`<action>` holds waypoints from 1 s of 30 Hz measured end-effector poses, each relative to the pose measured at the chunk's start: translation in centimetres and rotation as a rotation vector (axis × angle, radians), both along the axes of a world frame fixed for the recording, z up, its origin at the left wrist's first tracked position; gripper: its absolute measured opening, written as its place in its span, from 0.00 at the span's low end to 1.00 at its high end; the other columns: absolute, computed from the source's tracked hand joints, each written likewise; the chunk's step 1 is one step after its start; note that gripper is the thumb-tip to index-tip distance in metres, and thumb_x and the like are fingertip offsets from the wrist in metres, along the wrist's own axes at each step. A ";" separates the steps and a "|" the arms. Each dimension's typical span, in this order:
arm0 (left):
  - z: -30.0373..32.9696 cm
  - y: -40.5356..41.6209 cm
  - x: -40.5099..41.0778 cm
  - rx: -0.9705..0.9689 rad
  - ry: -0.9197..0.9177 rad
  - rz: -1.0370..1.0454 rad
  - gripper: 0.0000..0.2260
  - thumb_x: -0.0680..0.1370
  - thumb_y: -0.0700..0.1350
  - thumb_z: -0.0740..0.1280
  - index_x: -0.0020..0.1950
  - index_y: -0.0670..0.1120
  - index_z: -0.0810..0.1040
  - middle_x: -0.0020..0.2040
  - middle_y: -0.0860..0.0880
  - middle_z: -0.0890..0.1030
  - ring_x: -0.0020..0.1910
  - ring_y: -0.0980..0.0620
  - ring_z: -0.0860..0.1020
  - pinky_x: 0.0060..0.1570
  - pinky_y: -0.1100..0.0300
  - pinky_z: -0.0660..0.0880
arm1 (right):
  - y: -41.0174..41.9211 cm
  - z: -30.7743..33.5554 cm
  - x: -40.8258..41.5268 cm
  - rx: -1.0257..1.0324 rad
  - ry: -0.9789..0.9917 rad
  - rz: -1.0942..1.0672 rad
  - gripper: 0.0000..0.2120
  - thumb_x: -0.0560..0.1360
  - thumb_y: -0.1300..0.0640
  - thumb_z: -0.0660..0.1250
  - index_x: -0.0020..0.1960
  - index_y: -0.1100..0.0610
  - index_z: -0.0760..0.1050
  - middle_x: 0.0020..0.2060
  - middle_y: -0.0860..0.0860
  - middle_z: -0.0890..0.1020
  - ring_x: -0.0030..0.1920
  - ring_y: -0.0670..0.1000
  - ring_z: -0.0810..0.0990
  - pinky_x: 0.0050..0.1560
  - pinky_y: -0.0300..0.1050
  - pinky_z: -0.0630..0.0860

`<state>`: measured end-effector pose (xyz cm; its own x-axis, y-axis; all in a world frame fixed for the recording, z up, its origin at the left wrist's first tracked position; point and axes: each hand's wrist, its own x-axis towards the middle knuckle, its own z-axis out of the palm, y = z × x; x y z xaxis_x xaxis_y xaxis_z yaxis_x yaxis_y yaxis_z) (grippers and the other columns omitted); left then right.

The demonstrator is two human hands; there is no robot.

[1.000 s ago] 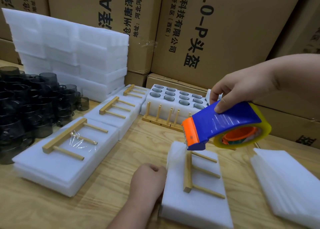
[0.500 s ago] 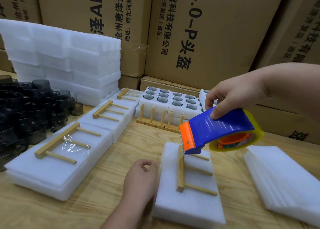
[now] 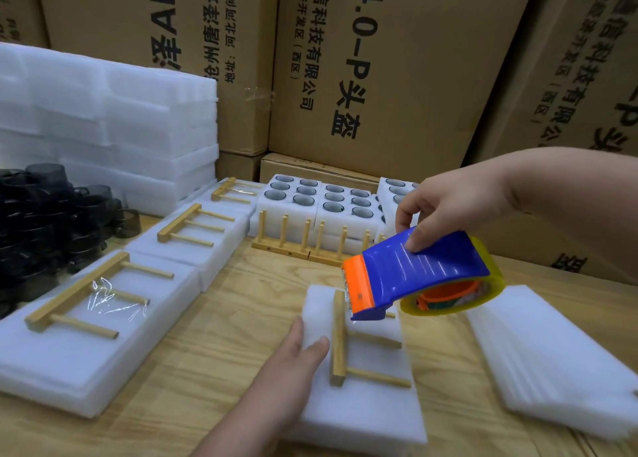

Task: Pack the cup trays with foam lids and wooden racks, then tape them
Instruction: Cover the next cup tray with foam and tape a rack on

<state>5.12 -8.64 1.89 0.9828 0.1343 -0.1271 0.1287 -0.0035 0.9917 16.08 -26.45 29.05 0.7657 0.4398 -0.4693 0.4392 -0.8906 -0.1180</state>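
Done: three white foam packs (image 3: 103, 318) with wooden racks lie taped.
Left: open cup trays (image 3: 310, 201) remain.
Grip: right hand (image 3: 448, 208) grasps blue-orange tape dispenser (image 3: 414, 273); left hand (image 3: 297, 356) flat on white foam lid (image 3: 362, 405).

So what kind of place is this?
Probably a warehouse packing bench: big cardboard cartons stacked behind, piles of foam, and the right hand holding a tape gun.

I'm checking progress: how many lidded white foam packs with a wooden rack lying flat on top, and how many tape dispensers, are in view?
Lidded white foam packs with a flat wooden rack on top: 4
Blue and orange tape dispenser: 1
Total: 5
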 end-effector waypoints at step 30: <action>1.6 -2.7 1.5 0.838 -0.001 -0.155 0.37 0.82 0.62 0.55 0.84 0.53 0.39 0.82 0.55 0.33 0.82 0.51 0.37 0.79 0.54 0.43 | -11.2 -13.4 -0.7 0.462 -0.073 -0.059 0.32 0.66 0.30 0.74 0.66 0.26 0.66 0.58 0.32 0.75 0.54 0.37 0.80 0.50 0.31 0.75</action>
